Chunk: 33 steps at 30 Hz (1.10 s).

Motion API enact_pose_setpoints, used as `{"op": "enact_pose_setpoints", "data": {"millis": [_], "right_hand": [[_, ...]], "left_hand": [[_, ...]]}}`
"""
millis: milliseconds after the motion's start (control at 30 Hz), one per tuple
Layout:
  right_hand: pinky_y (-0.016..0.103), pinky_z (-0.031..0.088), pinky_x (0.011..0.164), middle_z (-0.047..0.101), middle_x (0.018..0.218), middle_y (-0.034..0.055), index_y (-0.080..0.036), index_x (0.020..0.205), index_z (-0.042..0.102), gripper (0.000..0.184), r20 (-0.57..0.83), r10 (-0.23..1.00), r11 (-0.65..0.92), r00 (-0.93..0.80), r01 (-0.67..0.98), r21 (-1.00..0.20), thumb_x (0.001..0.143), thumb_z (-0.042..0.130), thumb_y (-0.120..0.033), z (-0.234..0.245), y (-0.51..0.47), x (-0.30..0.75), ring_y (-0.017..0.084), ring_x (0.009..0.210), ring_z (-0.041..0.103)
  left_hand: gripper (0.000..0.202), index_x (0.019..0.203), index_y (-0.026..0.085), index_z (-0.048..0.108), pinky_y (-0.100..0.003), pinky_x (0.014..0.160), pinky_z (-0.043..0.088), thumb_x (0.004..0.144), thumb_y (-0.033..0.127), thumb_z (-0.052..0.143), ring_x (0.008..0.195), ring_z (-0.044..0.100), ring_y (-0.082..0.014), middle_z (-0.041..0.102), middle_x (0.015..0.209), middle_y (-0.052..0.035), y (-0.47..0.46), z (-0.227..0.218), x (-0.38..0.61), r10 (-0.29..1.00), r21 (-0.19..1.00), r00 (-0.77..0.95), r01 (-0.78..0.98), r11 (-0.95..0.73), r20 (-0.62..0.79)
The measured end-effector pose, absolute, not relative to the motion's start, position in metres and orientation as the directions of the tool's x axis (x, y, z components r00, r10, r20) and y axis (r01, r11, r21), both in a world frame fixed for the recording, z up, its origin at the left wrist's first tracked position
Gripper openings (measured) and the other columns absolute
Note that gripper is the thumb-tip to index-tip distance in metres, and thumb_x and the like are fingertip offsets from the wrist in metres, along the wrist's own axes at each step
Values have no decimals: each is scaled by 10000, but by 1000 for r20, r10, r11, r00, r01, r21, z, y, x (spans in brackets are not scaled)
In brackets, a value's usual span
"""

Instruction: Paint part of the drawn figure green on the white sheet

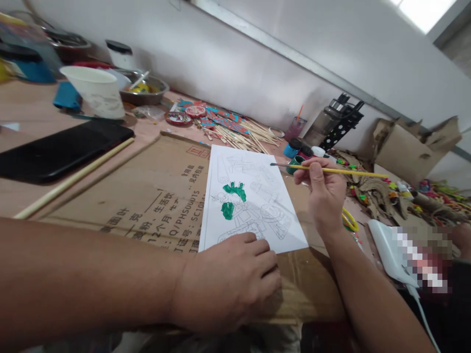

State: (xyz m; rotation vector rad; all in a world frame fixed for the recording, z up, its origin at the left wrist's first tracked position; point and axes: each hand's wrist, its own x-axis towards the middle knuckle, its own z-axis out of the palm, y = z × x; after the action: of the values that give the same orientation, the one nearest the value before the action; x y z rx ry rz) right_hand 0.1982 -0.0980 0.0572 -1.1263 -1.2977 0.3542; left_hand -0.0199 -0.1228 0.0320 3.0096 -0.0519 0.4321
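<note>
A sheet of white paper [217,166] with a line drawing lies on flattened cardboard [147,181]. Two green painted patches show on its left half. Lying across the paper's lower edge, my left hand [231,279] has loosely bent, slightly parted fingers; its fingertips are hidden and no object shows in it. My right hand [324,189] is closed in a pinch on a paintbrush [353,171] with a yellow handle. The dark green bristles are above the paper's upper right edge. Just behind the brush stands an open jar of green paint [293,165].
At left are a black phone [69,147], a wooden stick [77,176] and a paper cup [96,90]. Thin sticks [235,137] lie at the back, near bottles [331,117]. A white power bank [392,250] with a cable sits at right, by another person's hand [461,239].
</note>
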Motion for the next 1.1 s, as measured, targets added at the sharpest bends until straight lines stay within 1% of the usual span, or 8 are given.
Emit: {"op": "enact_pose_setpoints", "data": {"millis": [200, 300, 533, 767, 833, 900, 1000, 1100], "right_hand": [[263, 491, 587, 620, 650, -31, -215, 869, 555, 358, 720, 559, 398, 412, 628, -669, 912, 586, -569, 63, -88, 236, 121, 567, 583], [264, 491, 583, 636, 635, -24, -215, 856, 548, 399, 738, 521, 313, 429, 709, -633, 900, 554, -611, 62, -82, 250, 134, 564, 604], [327, 521, 632, 683, 665, 29, -220, 845, 543, 312, 663, 622, 101, 416, 798, -595, 903, 505, -525, 57, -59, 279, 194, 607, 651], [374, 491, 820, 708, 738, 78, -207, 842, 575, 274, 647, 690, -42, 325, 910, -412, 927, 471, -446, 53, -37, 289, 230, 725, 667], [379, 477, 845, 714, 768, 94, -199, 847, 587, 264, 627, 719, -69, 300, 929, -365, 934, 466, -417, 49, -33, 292, 236, 762, 666], [378, 477, 839, 717, 780, 103, -190, 854, 596, 265, 602, 744, -78, 292, 931, -355, 939, 462, -402, 46, -31, 296, 237, 760, 665], [378, 485, 813, 725, 766, 99, -181, 868, 604, 278, 608, 731, -70, 309, 921, -384, 942, 472, -414, 44, -32, 304, 231, 717, 670], [380, 494, 784, 730, 745, 83, -181, 890, 605, 296, 683, 644, -43, 344, 908, -418, 945, 490, -449, 49, -40, 304, 227, 699, 676]], "left_hand": [[150, 931, 180, 621, -338, 734, 469, 855, 295, 681, 810, 585, -202, 663, 909, -53, -124, 27, -19, -8, 117, 949, -47, -992, 315], [128, 915, 180, 615, -332, 725, 465, 886, 301, 646, 794, 582, -198, 658, 891, -56, -124, 27, -19, -1, 120, 948, -41, -992, 318], [126, 887, 178, 614, -334, 702, 464, 887, 302, 635, 779, 587, -199, 653, 867, -57, -125, 26, -18, 10, 109, 950, -25, -994, 311], [162, 880, 177, 611, -351, 692, 470, 870, 332, 655, 757, 593, -209, 652, 842, -61, -126, 26, -17, 2, 95, 946, -31, -995, 324], [151, 870, 179, 606, -347, 683, 464, 872, 322, 655, 748, 589, -205, 653, 836, -59, -126, 27, -18, 2, 90, 940, -30, -995, 341], [150, 870, 181, 604, -342, 680, 460, 864, 316, 667, 749, 588, -201, 655, 840, -57, -126, 27, -18, 5, 91, 937, -29, -995, 350], [178, 880, 182, 605, -341, 671, 458, 840, 331, 694, 752, 587, -202, 656, 845, -55, -125, 27, -19, 3, 96, 940, -32, -995, 342], [189, 891, 183, 610, -345, 665, 462, 835, 337, 703, 752, 587, -206, 653, 850, -57, -124, 27, -19, -3, 96, 945, -37, -995, 328]]}}
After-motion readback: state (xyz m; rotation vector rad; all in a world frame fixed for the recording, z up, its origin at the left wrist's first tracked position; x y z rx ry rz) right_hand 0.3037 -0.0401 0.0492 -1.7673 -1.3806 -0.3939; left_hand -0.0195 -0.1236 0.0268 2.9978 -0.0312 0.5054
